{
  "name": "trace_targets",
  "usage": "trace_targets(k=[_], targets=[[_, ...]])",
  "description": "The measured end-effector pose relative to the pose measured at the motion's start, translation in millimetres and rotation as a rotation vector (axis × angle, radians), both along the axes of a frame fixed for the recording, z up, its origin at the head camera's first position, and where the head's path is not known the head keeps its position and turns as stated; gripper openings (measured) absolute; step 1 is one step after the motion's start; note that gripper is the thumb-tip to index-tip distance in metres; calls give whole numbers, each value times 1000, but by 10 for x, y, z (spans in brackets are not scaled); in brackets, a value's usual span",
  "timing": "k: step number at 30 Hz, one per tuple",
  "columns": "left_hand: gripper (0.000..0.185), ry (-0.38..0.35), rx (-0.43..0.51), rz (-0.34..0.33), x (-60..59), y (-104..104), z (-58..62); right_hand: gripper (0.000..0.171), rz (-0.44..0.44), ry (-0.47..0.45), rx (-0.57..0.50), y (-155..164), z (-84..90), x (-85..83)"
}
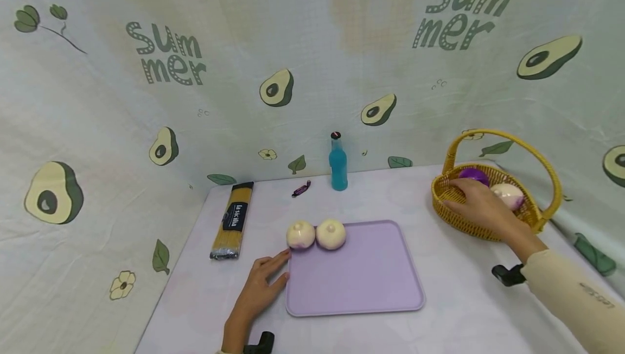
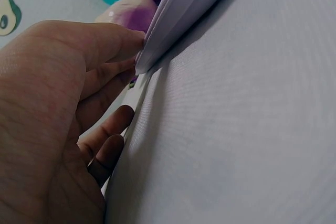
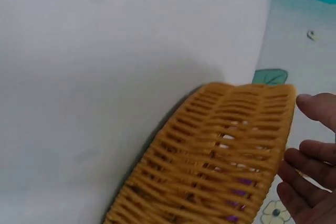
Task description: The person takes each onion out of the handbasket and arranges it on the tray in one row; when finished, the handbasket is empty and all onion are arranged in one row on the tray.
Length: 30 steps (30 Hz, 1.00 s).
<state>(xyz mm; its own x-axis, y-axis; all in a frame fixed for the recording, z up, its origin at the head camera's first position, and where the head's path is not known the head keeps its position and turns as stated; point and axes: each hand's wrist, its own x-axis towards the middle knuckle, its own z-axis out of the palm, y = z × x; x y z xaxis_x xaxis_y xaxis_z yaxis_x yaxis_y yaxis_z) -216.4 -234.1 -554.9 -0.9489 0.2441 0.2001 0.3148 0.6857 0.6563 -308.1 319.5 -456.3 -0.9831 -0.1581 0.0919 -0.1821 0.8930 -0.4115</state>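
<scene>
- The left hand point(image 1: 259, 289) lay flat on the table point(image 1: 459, 299) with fingers straight and slightly spread, its fingertips point(image 2: 131, 40) touching the left rim of the lilac tray point(image 1: 356, 278); it held nothing.
- Two pale onions point(image 1: 316, 234) sat side by side, touching, at the tray's far left corner (just beyond the left fingertips).
- The right hand point(image 1: 480, 207) reached over the near rim of the yellow wicker basket point(image 1: 488, 229) at the table's right side, fingers relaxed and extended, gripping nothing.
- Inside the basket, a purple onion point(image 1: 473, 175) and a pale onion point(image 1: 510, 195) lay just beyond that hand; whether the fingers touched either could not be told.
- A blue bottle point(image 1: 338, 163), a pasta packet point(image 1: 233, 227) and a wrapped sweet point(image 1: 301, 188) stood farther back.
</scene>
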Motion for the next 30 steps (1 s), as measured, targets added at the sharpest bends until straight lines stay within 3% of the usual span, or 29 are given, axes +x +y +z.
trace_targets(k=[5, 13, 25, 30], targets=[[49, 45, -4, -9, -8, 8, -2, 64, -3, 26, 51, 162, -44, -50], [50, -15, 3, -3, -10, -1, 3, 71, -72, 98, 208, 436, -150, -114], [51, -63, 16, 9, 20, -20, 18, 84, -123, 1, 181, 780, -266, -190], [51, -43, 3, 10, 16, -12, 25, 64, -170, -20, 175, 807, -299, -175]])
